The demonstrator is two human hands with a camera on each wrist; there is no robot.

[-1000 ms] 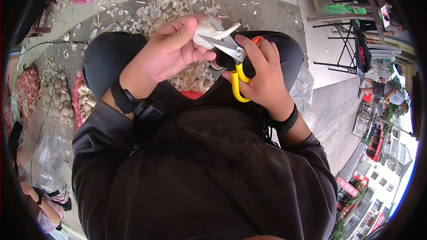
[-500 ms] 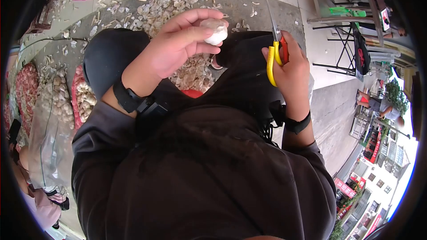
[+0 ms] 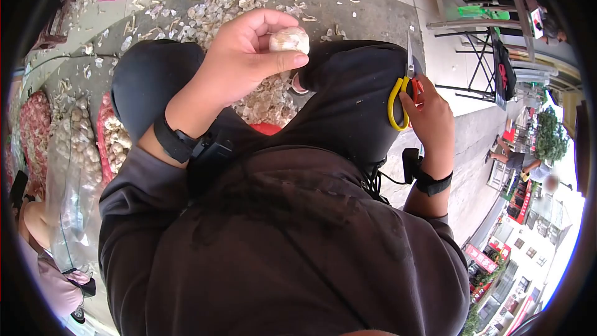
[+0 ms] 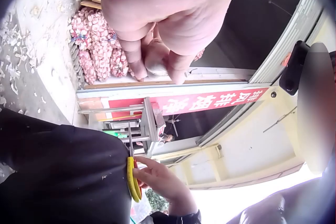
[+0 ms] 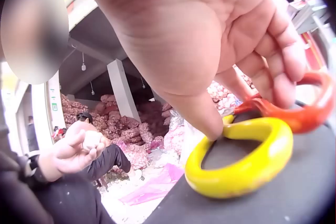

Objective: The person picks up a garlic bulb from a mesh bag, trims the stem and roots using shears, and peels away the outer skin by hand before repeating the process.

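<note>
A whitish garlic bulb [image 3: 289, 40] is pinched between the thumb and fingers of my left hand [image 3: 245, 53], raised over the lap; no long stalk shows on it. In the left wrist view my fingers hide most of the garlic bulb [image 4: 156, 60]. My right hand [image 3: 432, 115] holds scissors [image 3: 395, 104] with one yellow and one red handle, over the right thigh, blades pointing away. The right wrist view shows my thumb at the yellow handle [image 5: 239, 179] and fingers beside the red handle [image 5: 299, 111].
Garlic skins and cut stalks [image 3: 221, 15] litter the floor ahead, with more skins [image 3: 267, 102] between the legs. Net and clear bags of garlic [image 3: 78, 143] stand at the left, near another person [image 3: 53, 280]. A black folding stand [image 3: 476, 62] is at the right.
The scissors have left the garlic, and its long stalk is gone. My right hand has moved right and down to the thigh with them. My left hand has turned the bulb.
</note>
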